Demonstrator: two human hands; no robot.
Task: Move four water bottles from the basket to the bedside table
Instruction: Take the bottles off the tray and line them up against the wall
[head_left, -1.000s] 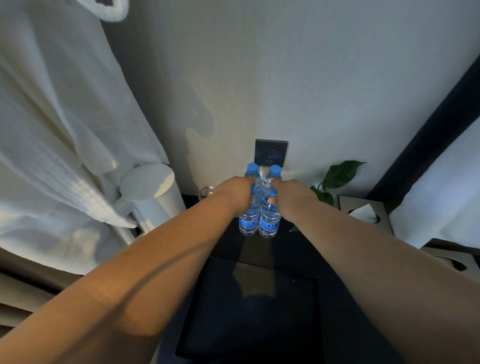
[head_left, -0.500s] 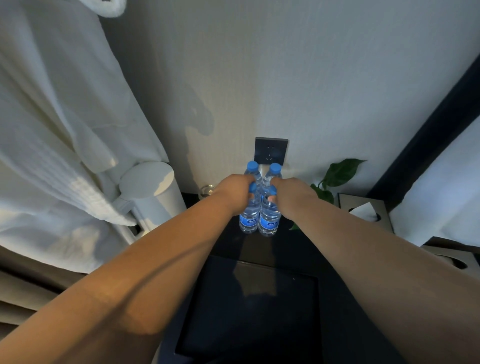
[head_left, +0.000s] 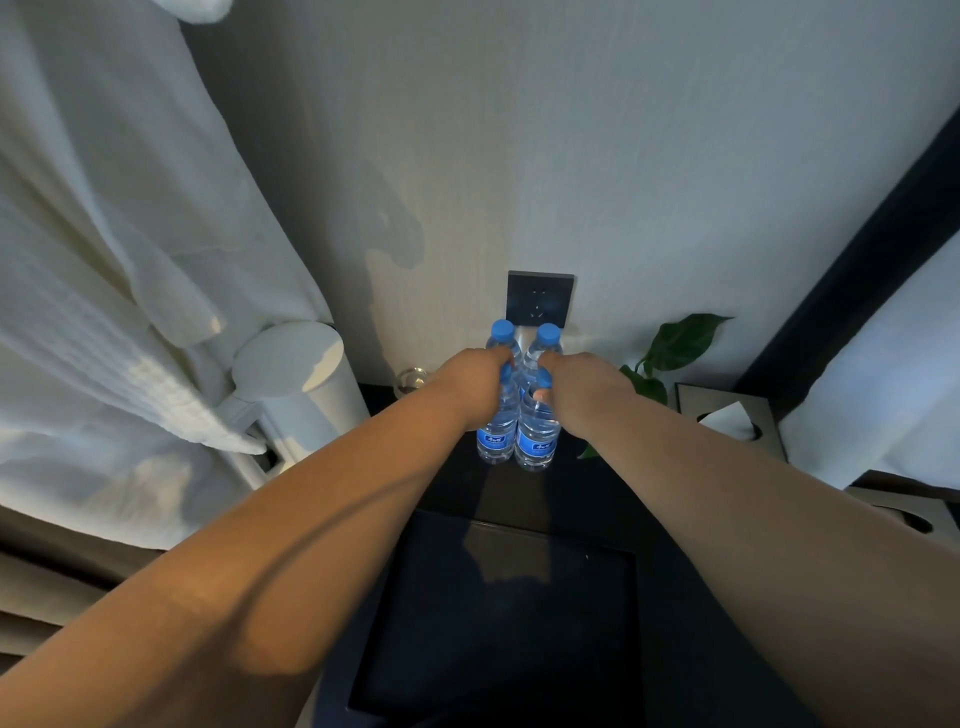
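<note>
Clear water bottles with blue caps and blue labels stand upright in a tight cluster at the back of the dark bedside table (head_left: 597, 499), below a wall socket. Two rear bottles show their caps, the left one (head_left: 503, 332) and the right one (head_left: 548, 336). My left hand (head_left: 475, 387) grips the front left bottle (head_left: 494, 441) near its neck. My right hand (head_left: 584, 389) grips the front right bottle (head_left: 537, 441) the same way. Both front bottles' bases touch the table. The basket is not in view.
A dark square panel (head_left: 498, 623) lies on the table in front of me. A white cylinder lamp (head_left: 296, 384) and hanging white robe (head_left: 104, 312) stand left. A small glass (head_left: 410, 379), a green plant (head_left: 675, 343) and tissue boxes (head_left: 727, 415) flank the bottles.
</note>
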